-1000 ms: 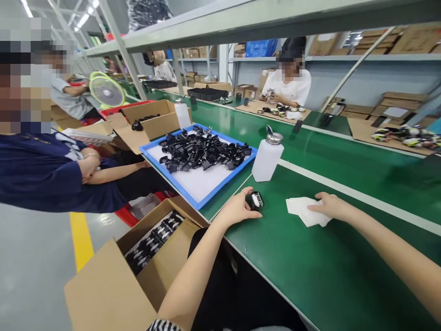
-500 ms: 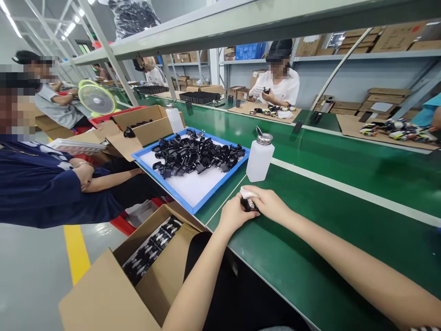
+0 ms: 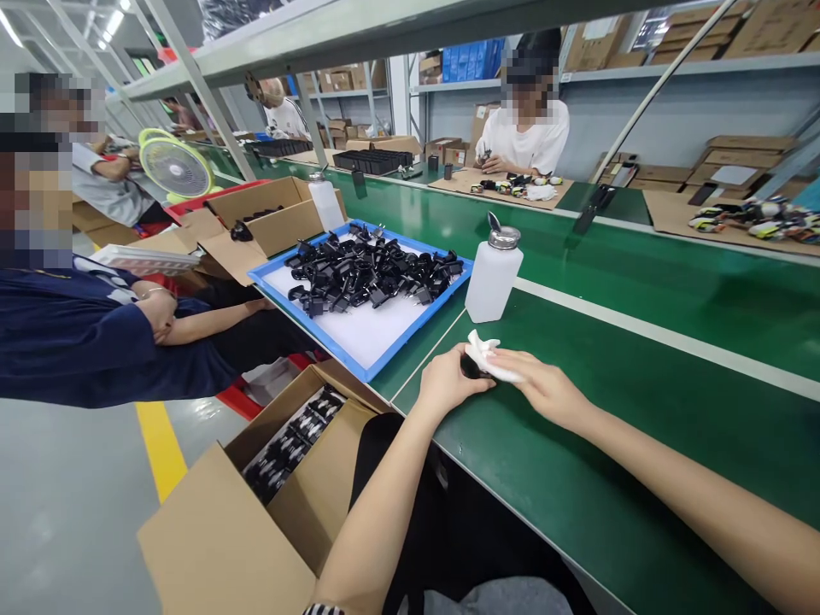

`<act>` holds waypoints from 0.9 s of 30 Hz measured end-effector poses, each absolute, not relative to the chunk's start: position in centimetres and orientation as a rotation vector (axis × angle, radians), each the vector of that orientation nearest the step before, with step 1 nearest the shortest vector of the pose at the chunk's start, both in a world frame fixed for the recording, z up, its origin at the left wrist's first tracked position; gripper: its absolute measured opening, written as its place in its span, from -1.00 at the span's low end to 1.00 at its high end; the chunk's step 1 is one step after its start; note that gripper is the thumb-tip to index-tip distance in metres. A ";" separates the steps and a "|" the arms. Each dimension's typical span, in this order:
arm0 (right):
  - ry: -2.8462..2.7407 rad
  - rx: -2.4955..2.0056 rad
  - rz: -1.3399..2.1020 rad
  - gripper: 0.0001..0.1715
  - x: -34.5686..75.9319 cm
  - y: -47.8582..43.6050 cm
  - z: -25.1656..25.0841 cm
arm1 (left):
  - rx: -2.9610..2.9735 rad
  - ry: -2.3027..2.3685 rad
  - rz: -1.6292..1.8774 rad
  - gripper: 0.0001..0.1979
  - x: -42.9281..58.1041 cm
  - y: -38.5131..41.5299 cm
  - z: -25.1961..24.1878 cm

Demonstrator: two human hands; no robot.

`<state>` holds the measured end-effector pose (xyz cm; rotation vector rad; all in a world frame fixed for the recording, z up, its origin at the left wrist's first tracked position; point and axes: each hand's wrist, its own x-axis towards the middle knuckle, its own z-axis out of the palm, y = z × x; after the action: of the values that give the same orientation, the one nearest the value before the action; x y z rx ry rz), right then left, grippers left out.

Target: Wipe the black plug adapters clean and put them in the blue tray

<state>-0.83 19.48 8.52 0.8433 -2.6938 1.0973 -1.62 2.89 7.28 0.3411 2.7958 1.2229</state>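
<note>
Head cam: my L hand (image 3: 445,382) clamped on small blk part (image 3: 472,366) over green bench (image 3: 576,504), R hand (image 3: 552,389) gripping white cloth (image 3: 490,354) against it. Bottle (image 3: 493,280) just beyond; blue tray (image 3: 366,372) w/ blk plugs (image 3: 377,272) L of bottle; co-worker (image 3: 529,141) farther off.

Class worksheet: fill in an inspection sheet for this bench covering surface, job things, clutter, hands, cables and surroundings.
Surface: green tabletop with white stripes.
Job's things: black part, white wipe, white dispenser bottle upright.
Clutter: black plugs heaped in a tray; open carton alongside, holding rows of black pieces.
Hands: left hand, fingers around the black part; right hand holding the white wipe against it.
Cables: nothing seen near the hands.
Surroundings: person in white opposite, fan, shelves with boxes.
</note>
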 end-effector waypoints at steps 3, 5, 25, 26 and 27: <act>-2.698 0.377 1.436 -0.63 -2.3 19.7 10.0 | 0.368 2.784 1.197 -0.47 -1.7 2.6 7.2; -2.735 0.261 1.426 -0.65 -3.0 19.4 10.7 | 0.388 2.773 1.203 -0.46 -1.7 2.5 7.1; -2.886 0.596 0.795 -0.78 -3.0 16.0 10.6 | 0.386 2.793 1.210 -0.50 -1.2 2.6 7.1; -2.860 0.670 0.812 -0.76 -2.8 16.0 10.4 | 0.389 2.793 1.206 -0.52 -1.2 2.6 7.1; -2.827 0.723 0.823 -0.75 -2.7 16.0 10.2 | 0.389 2.794 1.201 -0.53 -1.2 2.7 7.2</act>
<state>-2.67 16.01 10.19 0.7227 -2.8270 0.8235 -1.23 2.66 7.15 0.3888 2.7937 1.2010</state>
